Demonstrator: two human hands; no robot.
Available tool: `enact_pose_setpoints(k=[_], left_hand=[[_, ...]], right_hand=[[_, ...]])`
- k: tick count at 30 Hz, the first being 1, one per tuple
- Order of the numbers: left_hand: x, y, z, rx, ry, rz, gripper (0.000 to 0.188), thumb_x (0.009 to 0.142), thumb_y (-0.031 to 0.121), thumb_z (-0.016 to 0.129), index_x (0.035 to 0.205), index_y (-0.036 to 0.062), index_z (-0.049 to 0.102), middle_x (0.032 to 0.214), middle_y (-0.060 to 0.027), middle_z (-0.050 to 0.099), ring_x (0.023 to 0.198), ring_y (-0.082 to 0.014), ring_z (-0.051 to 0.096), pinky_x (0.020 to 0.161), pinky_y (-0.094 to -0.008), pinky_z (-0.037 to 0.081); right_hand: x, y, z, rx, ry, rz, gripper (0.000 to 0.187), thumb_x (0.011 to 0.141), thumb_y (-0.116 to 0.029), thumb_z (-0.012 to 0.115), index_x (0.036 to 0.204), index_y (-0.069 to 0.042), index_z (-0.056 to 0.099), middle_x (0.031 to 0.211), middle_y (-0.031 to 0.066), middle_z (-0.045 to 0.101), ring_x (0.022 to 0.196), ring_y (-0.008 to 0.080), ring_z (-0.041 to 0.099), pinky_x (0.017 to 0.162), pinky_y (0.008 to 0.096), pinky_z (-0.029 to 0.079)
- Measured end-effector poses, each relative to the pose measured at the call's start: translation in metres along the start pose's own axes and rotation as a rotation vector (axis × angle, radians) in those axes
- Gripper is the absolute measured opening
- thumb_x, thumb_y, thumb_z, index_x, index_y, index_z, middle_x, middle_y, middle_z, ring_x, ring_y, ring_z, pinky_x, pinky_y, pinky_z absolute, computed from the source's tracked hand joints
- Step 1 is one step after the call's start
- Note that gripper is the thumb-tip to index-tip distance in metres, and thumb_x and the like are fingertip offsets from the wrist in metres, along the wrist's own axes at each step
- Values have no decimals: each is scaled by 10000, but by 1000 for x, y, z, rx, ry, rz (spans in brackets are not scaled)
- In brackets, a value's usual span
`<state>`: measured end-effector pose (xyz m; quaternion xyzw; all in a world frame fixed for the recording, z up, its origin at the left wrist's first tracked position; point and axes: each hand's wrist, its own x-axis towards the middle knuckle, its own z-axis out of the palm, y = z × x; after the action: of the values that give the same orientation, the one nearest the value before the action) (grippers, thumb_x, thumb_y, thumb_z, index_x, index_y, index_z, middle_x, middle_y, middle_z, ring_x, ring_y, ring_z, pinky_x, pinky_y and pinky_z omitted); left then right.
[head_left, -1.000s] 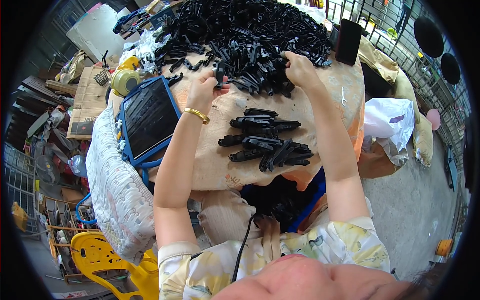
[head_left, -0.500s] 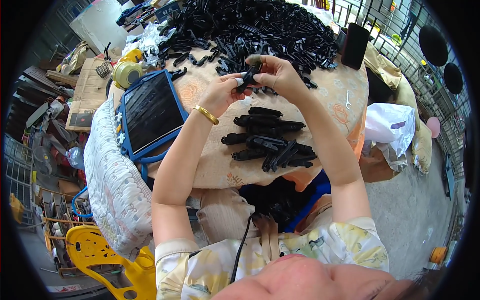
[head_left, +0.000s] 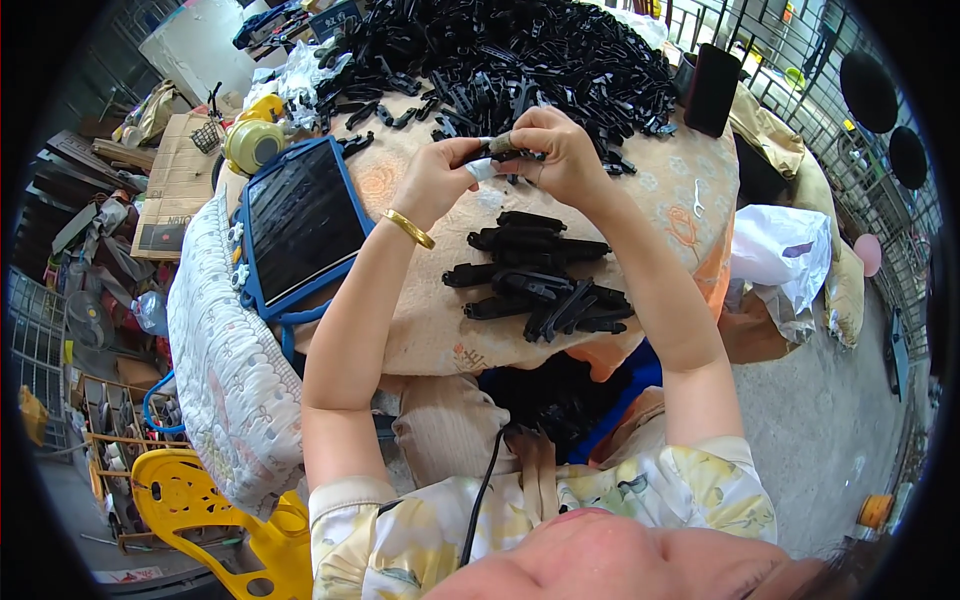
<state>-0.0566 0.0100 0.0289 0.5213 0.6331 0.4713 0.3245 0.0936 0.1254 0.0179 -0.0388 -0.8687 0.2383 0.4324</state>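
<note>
Above the far middle of the cloth-covered table, my left hand and my right hand meet around a small elongated black plastic part. Fingers of both hands close on it and hide most of its shape. White wrapping shows on a finger between the hands, and a brownish cover sits on a right fingertip. Just nearer to me lies a stack of similar black plastic parts, several of them crossed over one another. Beyond my hands spreads a large heap of loose black plastic parts.
A blue-framed dark tablet lies at the table's left, beside a yellow round object. A dark upright phone-like slab stands at the far right. White plastic bags hang beyond the right edge. A yellow plastic chair is at lower left.
The black part has turned from a steep slant to nearly level between my hands. My right fingers have folded over it, and my left hand has risen slightly.
</note>
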Motion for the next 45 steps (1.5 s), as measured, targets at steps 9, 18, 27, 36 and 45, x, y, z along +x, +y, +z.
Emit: enact_pose_setpoints(k=[9, 18, 27, 36, 45], left_hand=[[-5, 1, 4, 574, 171, 378, 328, 769, 128, 666, 1058, -9, 592, 807, -153, 640, 638, -181, 578, 608, -280, 454], [-9, 6, 4, 640, 214, 523, 286, 737, 11, 604, 1023, 7, 611, 806, -197, 620, 679, -239, 622, 614, -296, 465], [2, -6, -5, 418, 33, 349, 276, 761, 55, 648, 1030, 1, 619, 765, -40, 637, 634, -87, 547, 583, -219, 437], [-8, 4, 11, 115, -331, 190, 287, 770, 163, 690, 1015, 22, 637, 872, -23, 617, 800, -91, 551, 693, -225, 446], [24, -26, 0, 68, -140, 168, 244, 824, 118, 589, 1053, 37, 611, 1044, -88, 613, 926, -206, 565, 789, -291, 447]], right_hand=[[0, 4, -11, 177, -338, 257, 404, 685, -150, 742, 1026, 3, 586, 881, 94, 651, 831, 155, 615, 768, 282, 473], [0, -2, -7, 9, -147, 109, 268, 657, -180, 736, 868, -43, 644, 708, 140, 619, 666, 262, 606, 598, 311, 469], [-1, 0, -9, -97, -198, 107, 208, 650, -148, 722, 821, -53, 651, 651, 131, 591, 612, 244, 578, 567, 306, 442], [3, 36, -60, 449, 246, 506, 338, 807, -341, 642, 993, -59, 640, 827, 57, 652, 670, 106, 584, 652, 236, 481], [-10, 56, -42, -524, -109, 623, 342, 665, -318, 732, 896, -74, 669, 786, 101, 652, 748, 244, 621, 661, 333, 475]])
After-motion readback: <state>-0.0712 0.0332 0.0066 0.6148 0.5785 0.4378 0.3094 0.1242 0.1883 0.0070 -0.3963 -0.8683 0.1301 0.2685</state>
